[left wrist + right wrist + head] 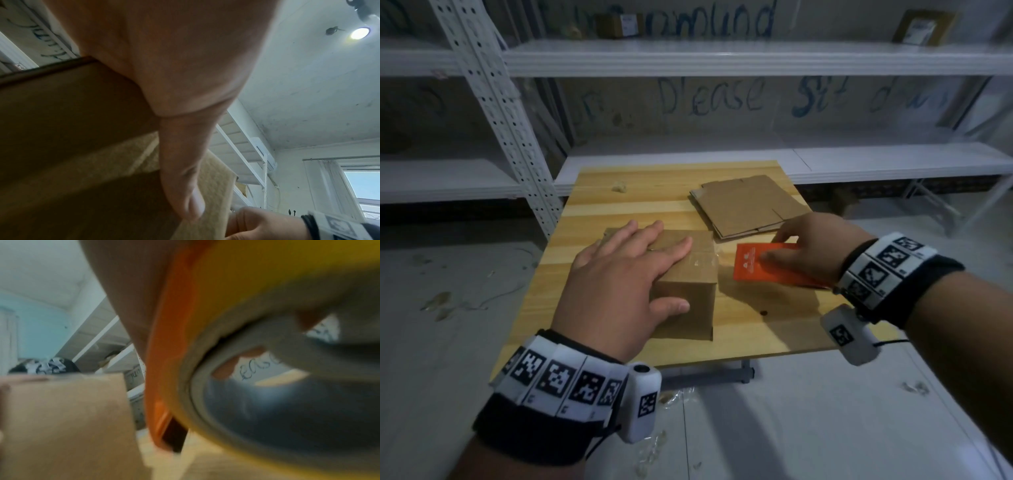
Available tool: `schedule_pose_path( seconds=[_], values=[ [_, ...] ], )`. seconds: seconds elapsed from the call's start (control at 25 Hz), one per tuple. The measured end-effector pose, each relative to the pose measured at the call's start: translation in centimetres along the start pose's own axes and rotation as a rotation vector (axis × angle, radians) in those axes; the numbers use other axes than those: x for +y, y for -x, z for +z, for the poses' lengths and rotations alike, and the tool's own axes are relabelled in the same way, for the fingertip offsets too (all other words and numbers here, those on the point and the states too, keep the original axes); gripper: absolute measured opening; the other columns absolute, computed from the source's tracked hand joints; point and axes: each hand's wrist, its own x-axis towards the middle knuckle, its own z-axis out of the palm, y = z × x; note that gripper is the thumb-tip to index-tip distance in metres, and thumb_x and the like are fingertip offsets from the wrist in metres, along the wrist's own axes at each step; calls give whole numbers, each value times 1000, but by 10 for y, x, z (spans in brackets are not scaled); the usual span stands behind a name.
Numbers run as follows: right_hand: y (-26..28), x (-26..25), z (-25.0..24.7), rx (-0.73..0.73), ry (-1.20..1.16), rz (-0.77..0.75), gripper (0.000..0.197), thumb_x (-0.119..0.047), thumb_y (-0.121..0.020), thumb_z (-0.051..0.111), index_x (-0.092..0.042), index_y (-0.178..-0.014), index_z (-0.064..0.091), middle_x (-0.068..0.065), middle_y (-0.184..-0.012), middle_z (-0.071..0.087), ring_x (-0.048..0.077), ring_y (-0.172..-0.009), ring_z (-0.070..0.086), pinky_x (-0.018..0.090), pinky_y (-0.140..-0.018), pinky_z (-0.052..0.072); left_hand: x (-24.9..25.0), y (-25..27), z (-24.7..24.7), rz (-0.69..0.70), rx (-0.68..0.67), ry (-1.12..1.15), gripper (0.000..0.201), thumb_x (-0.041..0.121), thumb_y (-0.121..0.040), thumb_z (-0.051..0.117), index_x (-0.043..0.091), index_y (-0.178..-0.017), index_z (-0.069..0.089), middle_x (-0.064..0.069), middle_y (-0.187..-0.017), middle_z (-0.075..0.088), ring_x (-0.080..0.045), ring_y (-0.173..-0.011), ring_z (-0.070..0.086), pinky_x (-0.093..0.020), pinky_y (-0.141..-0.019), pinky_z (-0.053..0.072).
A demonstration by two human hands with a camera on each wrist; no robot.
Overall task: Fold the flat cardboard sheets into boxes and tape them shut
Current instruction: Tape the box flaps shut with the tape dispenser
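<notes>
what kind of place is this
Probably a storeroom or small packing room: white metal shelving lines the wall, a few boxes sit on the shelves, and flat cardboard sheets lie on a wooden table.

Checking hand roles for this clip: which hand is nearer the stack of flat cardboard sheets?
Right. The right hand, gripping the orange tape dispenser, sits just beside the near edge of the flat cardboard sheets. The left hand lies flat on the folded box, farther away.

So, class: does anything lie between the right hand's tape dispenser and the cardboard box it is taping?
Nothing visible does. The orange tape dispenser in the right hand sits just beside the cardboard box, with only a strip of clear tape bridging the gap. The left hand rests flat on the box top.
</notes>
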Motion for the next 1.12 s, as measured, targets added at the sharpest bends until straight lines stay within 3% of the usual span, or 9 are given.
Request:
schedule_pose_path(
  seconds=[0.12, 0.24, 0.44, 0.56, 0.68, 0.76, 0.92, 1.0, 1.12],
  values=[
    [-10, 7, 18, 63, 87, 4, 46, -69, -92, 65, -40, -127, 65, -2, -122, 72, 18, -92, 60, 34, -74, 51, -1, 1, 2, -1, 4, 2, 86, 75, -89, 64, 71, -158, 13, 24, -180, 10, -11, -168, 6, -50, -132, 12],
    [-8, 17, 33, 69, 141, 38, 54, -68, -93, 65, -38, -137, 58, -1, -122, 74, 21, -98, 65, 40, -86, 58, 0, 1, 2, -2, 9, -6, 86, 75, -89, 63, 71, -158, 13, 24, -180, 10, -11, -168, 6, -50, -133, 12],
    [5, 22, 51, 63, 140, 9, 64, -71, -88, 67, -37, -139, 49, -2, -121, 74, 24, -102, 69, 40, -86, 59, 2, 2, 1, -15, 14, -6, 87, 75, -88, 65, 71, -158, 14, 24, -180, 12, -11, -167, 7, -49, -134, 12],
    [8, 19, 46, 129, 165, -17, 72, -81, -84, 63, -36, -139, 53, -2, -130, 70, 23, -112, 65, 43, -94, 57, 2, 2, 0, -21, 3, -14, 86, 75, -89, 64, 71, -158, 12, 24, -180, 11, -12, -168, 7, -50, -134, 13],
    [22, 2, 29, 281, -116, -175, 94, -91, -82, 44, -31, -154, 49, -1, -144, 60, 21, -128, 60, 47, -105, 55, 3, 2, 1, -24, -3, -9, 86, 76, -90, 62, 71, -159, 12, 23, -180, 10, -12, -168, 7, -50, -134, 12],
    [40, -19, 21, 294, -355, -321, 101, -90, -85, 38, -29, -166, 33, -1, -163, 48, 19, -143, 52, 46, -115, 49, 3, 2, 1, -28, 6, -9, 87, 76, -90, 62, 70, -160, 13, 23, -180, 11, -12, -168, 7, -50, -134, 13],
    [59, -56, 31, 109, -477, -558, 118, -92, -84, 38, -23, -172, -1, -1, -181, 8, 5, -162, 15, 30, -129, 23, 6, 1, 5, -41, 41, -26, 92, 75, -89, 65, 59, -166, 17, 16, -182, 14, -16, -169, 11, -51, -134, 17],
    [55, -64, 42, 25, -490, -585, 127, -98, -80, 31, -20, -172, -8, 0, -182, -4, 3, -165, 2, 30, -135, 14, 8, 2, 5, -72, 51, -7, 100, 73, -88, 67, 45, -170, 19, 10, -183, 14, -17, -169, 11, -49, -136, 16],
    [50, -71, 57, 7, -490, -576, 128, -98, -80, 33, -21, -171, -15, -3, -180, -16, 3, -165, -5, 35, -136, 13, 5, 4, 0, -126, 38, 99, 108, 71, -85, 69, 27, -172, 22, 6, -184, 8, -18, -169, 12, -44, -135, 16]
  ],
)
